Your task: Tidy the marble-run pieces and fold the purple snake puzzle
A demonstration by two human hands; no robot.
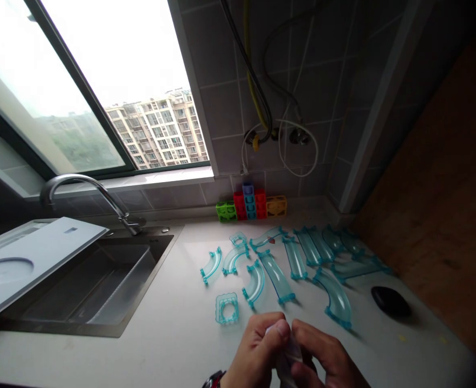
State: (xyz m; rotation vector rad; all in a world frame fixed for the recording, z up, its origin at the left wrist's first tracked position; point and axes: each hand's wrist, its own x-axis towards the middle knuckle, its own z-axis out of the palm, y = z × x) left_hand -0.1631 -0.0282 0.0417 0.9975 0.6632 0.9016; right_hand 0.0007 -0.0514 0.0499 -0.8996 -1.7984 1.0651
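My left hand and my right hand are close together at the bottom centre, above the front of the white counter. Both have their fingers closed on a crumpled whitish piece, which looks like thin cloth or paper; the fingers cover much of it. Just beyond my hands lie teal see-through track pieces, among them a straight one, a curved one and a smaller curve. A square teal piece with a round hole rests to the left of them.
Coloured blocks stand against the tiled wall. At the left, a pale board lies across the sink, beside a curved faucet. A black oval object sits at the right. Cables and hoses hang on the wall.
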